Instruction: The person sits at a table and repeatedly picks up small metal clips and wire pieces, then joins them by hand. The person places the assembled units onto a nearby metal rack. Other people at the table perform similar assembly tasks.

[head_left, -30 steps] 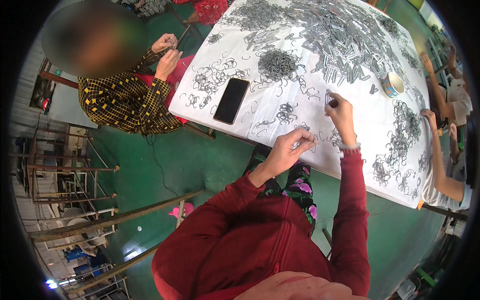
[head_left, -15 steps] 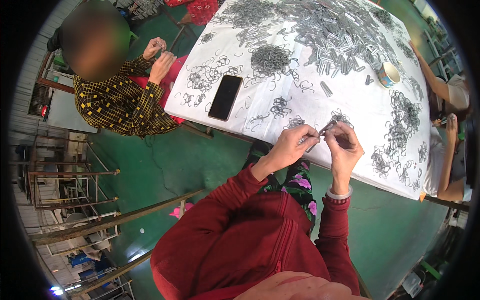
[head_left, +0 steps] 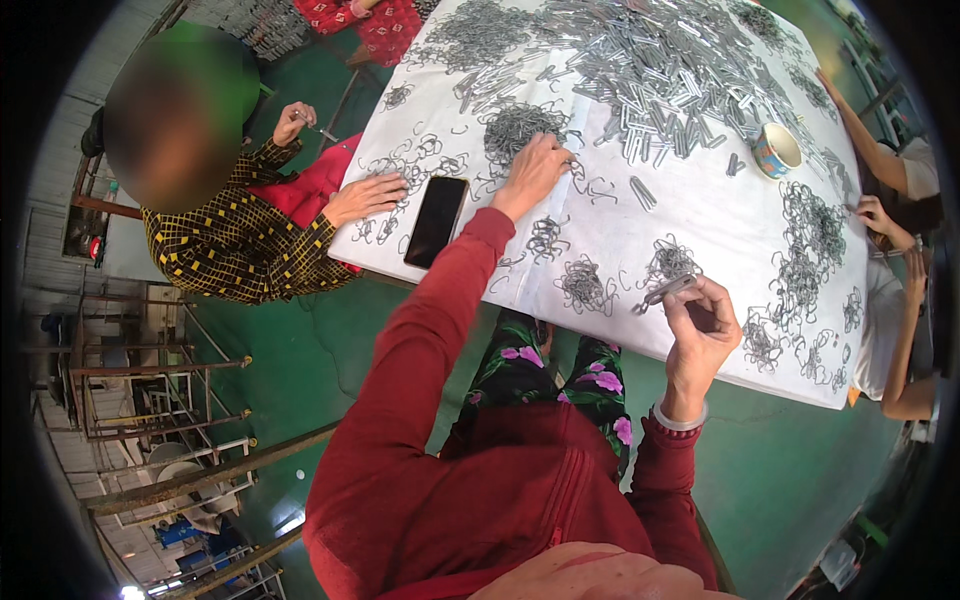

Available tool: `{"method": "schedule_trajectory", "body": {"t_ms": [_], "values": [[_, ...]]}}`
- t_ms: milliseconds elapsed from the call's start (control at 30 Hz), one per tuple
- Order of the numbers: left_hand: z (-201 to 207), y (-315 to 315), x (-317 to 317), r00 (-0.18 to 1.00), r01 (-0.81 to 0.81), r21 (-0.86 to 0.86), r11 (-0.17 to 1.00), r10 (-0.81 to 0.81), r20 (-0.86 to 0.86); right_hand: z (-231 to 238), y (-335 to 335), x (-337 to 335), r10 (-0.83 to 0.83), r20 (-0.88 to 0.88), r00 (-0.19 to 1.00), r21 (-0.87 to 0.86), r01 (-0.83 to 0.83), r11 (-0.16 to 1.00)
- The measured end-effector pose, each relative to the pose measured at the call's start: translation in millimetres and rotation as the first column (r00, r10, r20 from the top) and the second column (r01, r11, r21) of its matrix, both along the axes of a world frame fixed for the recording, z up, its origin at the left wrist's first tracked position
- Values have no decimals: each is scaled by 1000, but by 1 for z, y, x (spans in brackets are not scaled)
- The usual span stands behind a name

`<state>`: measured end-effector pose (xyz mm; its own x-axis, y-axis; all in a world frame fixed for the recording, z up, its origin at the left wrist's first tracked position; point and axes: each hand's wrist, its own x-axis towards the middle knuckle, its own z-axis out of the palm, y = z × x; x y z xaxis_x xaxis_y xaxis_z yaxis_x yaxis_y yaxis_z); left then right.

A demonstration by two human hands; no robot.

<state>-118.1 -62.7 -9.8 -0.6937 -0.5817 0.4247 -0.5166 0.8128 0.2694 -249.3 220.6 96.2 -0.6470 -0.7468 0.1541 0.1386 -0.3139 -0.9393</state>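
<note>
My right hand (head_left: 705, 325) pinches a narrow grey metal strip (head_left: 670, 289) between thumb and fingers, above the table's near edge. The strip's free end points left, and a small dark bit shows there. Farther off, my left hand (head_left: 537, 172) reaches over the table to the right side of a dense pile of bent wire hooks (head_left: 518, 128). Its fingers are drawn together, and whatever is between them is hidden. Smaller heaps of wire hooks (head_left: 586, 287) lie between my hands, one heap (head_left: 668, 259) just behind the held strip.
A large heap of metal strips (head_left: 660, 90) covers the far part of the white-covered table (head_left: 610, 225). A black phone (head_left: 437, 222) lies at the left, a paper cup (head_left: 777, 151) at the right. More hooks (head_left: 808, 240) spread rightward. Co-workers' hands (head_left: 368, 198) show at the table's sides.
My left hand has left my right hand and moved far and left to the hook pile. My right hand keeps the strip. The co-worker at left has laid one hand on the table.
</note>
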Motion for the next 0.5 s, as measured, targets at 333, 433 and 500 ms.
{"method": "schedule_trajectory", "body": {"t_ms": [333, 433, 500], "values": [[23, 35, 11, 955, -58, 251, 966, 127, -268, 4, 23, 23, 36, -82, 996, 60, -31, 998], [61, 98, 20, 844, 282, 695, 661, 174, -508, 1, 26, 33, 11, -96, 995, 118, 0, 993], [91, 149, 28, 756, 535, 768, 353, 205, -621, -9, 29, 37, -5, -114, 993, 161, 24, 987]]}}
